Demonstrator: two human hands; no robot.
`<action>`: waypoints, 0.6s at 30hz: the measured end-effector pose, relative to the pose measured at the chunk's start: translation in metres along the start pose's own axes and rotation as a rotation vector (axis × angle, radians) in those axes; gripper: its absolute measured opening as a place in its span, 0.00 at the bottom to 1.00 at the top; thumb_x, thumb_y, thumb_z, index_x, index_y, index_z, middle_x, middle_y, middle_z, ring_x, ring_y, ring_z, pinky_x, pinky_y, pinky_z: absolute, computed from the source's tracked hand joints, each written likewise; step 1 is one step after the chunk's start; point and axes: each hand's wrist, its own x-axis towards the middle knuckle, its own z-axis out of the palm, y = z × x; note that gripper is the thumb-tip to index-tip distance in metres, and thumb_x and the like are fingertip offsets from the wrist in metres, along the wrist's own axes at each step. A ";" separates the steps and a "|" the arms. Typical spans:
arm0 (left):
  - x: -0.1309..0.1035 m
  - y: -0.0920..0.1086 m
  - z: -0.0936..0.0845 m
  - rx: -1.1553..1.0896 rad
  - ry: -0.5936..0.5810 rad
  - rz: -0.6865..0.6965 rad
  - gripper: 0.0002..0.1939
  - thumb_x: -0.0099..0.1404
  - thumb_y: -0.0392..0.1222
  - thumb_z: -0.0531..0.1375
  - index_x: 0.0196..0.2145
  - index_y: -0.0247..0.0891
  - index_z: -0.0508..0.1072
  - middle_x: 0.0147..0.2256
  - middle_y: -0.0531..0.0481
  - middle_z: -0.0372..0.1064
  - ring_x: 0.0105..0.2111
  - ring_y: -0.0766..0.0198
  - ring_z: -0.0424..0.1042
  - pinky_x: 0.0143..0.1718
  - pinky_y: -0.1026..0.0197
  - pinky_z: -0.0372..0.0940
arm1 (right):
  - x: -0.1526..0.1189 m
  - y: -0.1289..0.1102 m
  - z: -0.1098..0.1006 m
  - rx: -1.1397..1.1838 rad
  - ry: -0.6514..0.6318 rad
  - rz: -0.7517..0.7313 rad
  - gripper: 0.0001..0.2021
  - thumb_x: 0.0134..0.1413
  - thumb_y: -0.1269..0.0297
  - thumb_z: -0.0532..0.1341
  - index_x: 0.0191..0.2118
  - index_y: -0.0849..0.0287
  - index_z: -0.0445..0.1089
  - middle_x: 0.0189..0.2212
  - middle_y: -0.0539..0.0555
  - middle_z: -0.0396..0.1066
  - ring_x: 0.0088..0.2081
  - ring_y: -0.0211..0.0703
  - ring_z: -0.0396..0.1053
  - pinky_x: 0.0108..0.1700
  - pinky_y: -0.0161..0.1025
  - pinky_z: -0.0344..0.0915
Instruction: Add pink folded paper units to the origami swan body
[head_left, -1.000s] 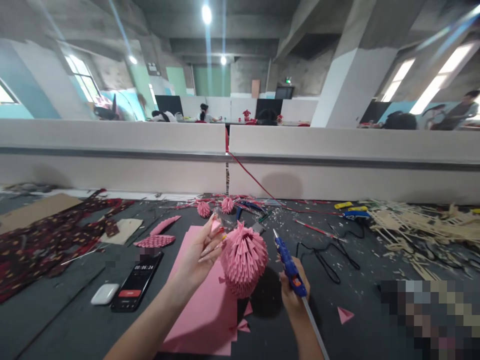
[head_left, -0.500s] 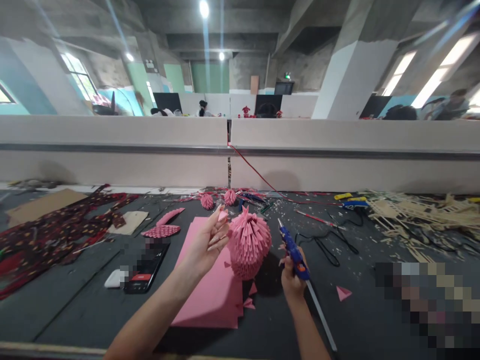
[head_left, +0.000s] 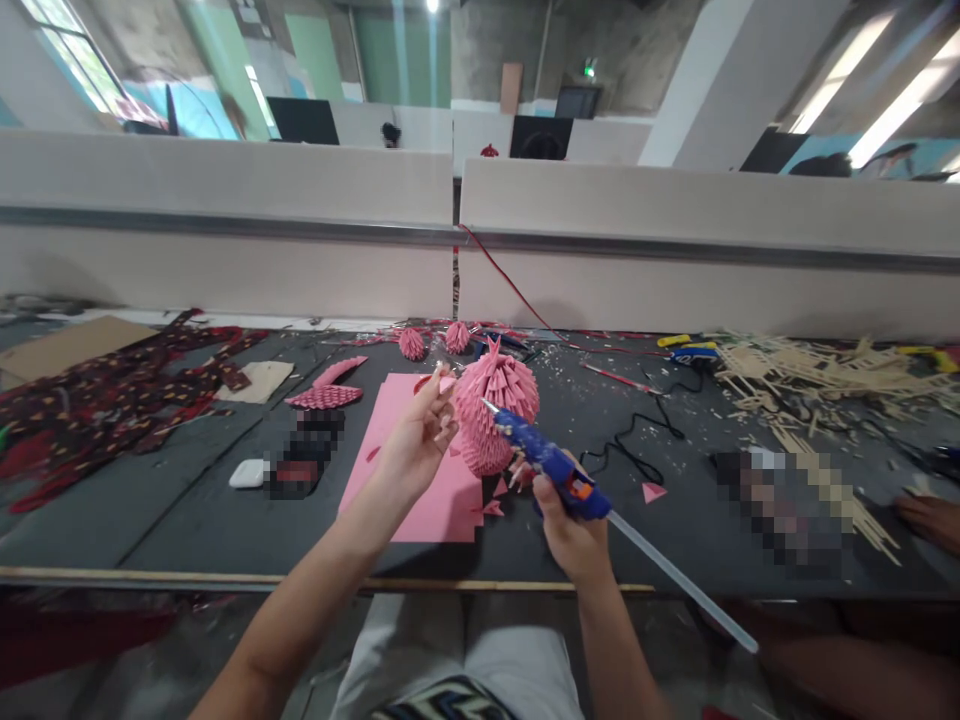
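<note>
In the middle of the table stands a round pink ball built of many folded paper pieces, with a pointed tip on top. My left hand is beside its left side, pinching a small pink folded paper piece between the fingertips. My right hand is wrapped around a blue hot glue gun, its metal nozzle aimed left in front of the ball. A long translucent glue stick sticks out of the gun's back. Pink paper sheets lie under my left hand.
Two small pink paper balls and two pink wing-like pieces lie farther back. Patterned dark red fabric spreads at left, thin wooden sticks at right. Another person's hand rests at the right edge.
My view has tilted down. My right hand has brought the glue gun left, its nozzle now in front of the paper ball, near my left hand. The left hand still pinches the paper piece.
</note>
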 end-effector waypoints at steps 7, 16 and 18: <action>-0.002 -0.015 0.004 0.012 0.023 0.014 0.05 0.70 0.34 0.61 0.40 0.36 0.78 0.29 0.55 0.76 0.25 0.74 0.73 0.27 0.72 0.66 | 0.002 -0.003 0.017 0.074 0.021 0.057 0.11 0.64 0.55 0.62 0.34 0.56 0.73 0.26 0.49 0.71 0.28 0.37 0.68 0.33 0.33 0.67; 0.006 -0.022 0.002 0.045 -0.048 0.048 0.04 0.65 0.34 0.65 0.39 0.36 0.78 0.31 0.55 0.77 0.27 0.74 0.72 0.31 0.70 0.66 | 0.001 0.010 0.022 0.068 0.107 0.115 0.16 0.60 0.53 0.65 0.27 0.56 0.66 0.22 0.47 0.63 0.24 0.35 0.60 0.28 0.33 0.62; 0.006 -0.021 0.004 0.060 -0.061 0.053 0.04 0.64 0.34 0.66 0.38 0.36 0.78 0.31 0.55 0.77 0.27 0.73 0.72 0.30 0.71 0.65 | 0.003 0.011 0.023 0.076 0.103 0.121 0.17 0.60 0.52 0.65 0.26 0.56 0.64 0.21 0.46 0.62 0.23 0.35 0.58 0.27 0.33 0.60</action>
